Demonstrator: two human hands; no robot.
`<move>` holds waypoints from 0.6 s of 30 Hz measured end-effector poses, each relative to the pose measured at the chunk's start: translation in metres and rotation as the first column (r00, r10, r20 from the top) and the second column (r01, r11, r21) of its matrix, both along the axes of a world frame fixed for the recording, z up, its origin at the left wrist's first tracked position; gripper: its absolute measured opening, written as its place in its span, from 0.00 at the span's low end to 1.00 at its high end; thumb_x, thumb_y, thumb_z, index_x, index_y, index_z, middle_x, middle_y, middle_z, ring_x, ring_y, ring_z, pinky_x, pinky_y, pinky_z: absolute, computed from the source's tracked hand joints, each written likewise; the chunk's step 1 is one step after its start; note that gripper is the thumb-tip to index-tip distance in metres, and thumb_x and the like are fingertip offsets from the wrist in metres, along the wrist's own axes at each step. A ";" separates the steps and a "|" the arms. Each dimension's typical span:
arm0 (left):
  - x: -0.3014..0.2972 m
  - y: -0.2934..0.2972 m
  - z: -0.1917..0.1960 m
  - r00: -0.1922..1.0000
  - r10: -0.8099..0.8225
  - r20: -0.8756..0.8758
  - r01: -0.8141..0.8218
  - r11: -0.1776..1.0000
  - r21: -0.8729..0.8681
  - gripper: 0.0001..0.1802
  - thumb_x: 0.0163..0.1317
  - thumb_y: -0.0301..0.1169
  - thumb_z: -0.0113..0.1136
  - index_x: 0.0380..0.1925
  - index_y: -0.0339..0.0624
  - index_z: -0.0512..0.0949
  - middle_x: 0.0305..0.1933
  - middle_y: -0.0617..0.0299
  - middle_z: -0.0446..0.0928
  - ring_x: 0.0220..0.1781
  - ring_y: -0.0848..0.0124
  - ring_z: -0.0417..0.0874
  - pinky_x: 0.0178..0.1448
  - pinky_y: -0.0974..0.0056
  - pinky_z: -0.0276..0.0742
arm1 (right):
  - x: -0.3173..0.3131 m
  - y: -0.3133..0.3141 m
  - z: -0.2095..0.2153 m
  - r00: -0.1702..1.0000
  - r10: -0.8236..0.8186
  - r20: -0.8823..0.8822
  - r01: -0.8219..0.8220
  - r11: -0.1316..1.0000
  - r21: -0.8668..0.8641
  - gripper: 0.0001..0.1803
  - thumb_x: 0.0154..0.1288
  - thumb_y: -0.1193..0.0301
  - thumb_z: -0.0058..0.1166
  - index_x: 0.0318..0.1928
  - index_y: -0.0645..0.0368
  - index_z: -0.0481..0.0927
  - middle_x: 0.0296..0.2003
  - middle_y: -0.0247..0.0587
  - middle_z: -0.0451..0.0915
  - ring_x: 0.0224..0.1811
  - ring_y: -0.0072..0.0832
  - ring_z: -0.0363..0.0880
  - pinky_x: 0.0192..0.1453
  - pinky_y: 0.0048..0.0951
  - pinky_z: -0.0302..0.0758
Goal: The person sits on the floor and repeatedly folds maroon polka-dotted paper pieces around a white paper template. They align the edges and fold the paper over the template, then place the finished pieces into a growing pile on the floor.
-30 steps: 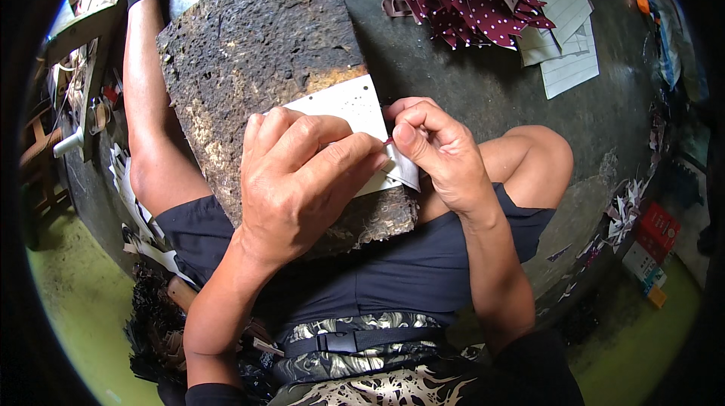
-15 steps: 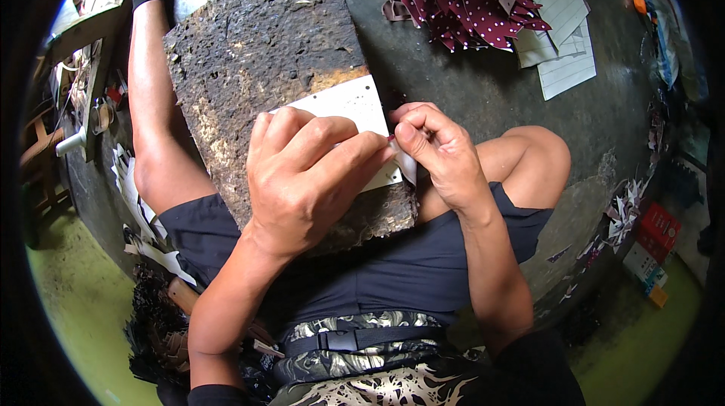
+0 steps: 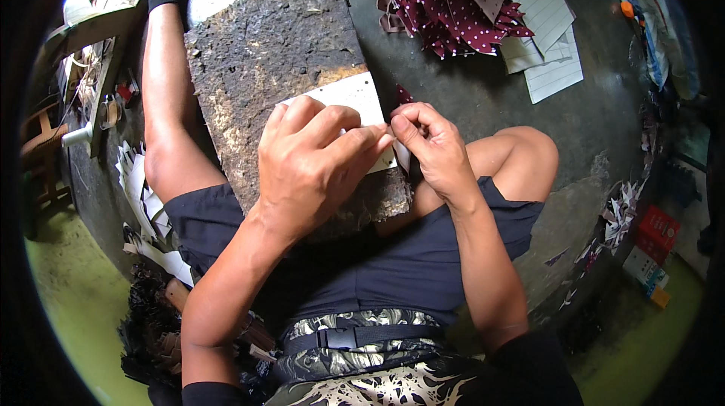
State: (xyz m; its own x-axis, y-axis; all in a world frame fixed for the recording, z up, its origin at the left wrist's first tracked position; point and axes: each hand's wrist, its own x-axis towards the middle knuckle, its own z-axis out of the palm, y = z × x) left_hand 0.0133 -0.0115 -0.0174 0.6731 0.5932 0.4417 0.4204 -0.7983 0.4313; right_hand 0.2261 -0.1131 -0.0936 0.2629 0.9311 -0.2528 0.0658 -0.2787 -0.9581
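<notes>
A rough, dark slab [image 3: 264, 51] lies slanted across my lap, with a white card [image 3: 355, 94] punched with small holes on its near right part. Over that card my left hand [image 3: 313, 145] is bent, thumb and index finger closed at its right edge. What those fingertips grip is too small to make out. My right hand [image 3: 434, 145] meets them there in a pinch on a thin maroon polka-dot piece [image 3: 404, 94], which shows just beyond its fingers. A pale flap [image 3: 402, 155] hangs between the two hands, partly hidden.
Past the slab, a heap of maroon polka-dot cut pieces [image 3: 453, 13] lies on the floor beside lined paper sheets [image 3: 555, 74]. White scraps [image 3: 140, 187] sit by my left leg. At the right are more scraps [image 3: 623, 206] and a red box [image 3: 657, 228].
Both hands stay together at the card's right edge, with a slight shift of the fingertips. The maroon piece shows more beyond my right hand. The whole view has shifted a little.
</notes>
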 end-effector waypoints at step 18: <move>0.005 -0.067 0.037 0.709 0.563 0.425 0.598 -0.159 -0.786 0.21 0.89 0.42 0.67 0.60 0.33 0.91 0.50 0.60 0.95 0.40 0.80 0.89 0.43 0.70 0.83 | -0.045 -0.047 0.098 0.981 -0.043 -0.188 0.157 0.739 0.655 0.16 0.88 0.57 0.67 0.58 0.57 0.88 0.83 0.55 0.71 0.86 0.52 0.70 0.92 0.55 0.65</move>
State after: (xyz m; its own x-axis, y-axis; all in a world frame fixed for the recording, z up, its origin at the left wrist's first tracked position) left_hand 0.0181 -0.0781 0.0199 0.6660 0.6429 -0.3784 -0.3409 0.7135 0.6122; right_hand 0.1811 -0.1603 0.0044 0.3765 0.8470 0.3752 -0.0853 0.4350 -0.8964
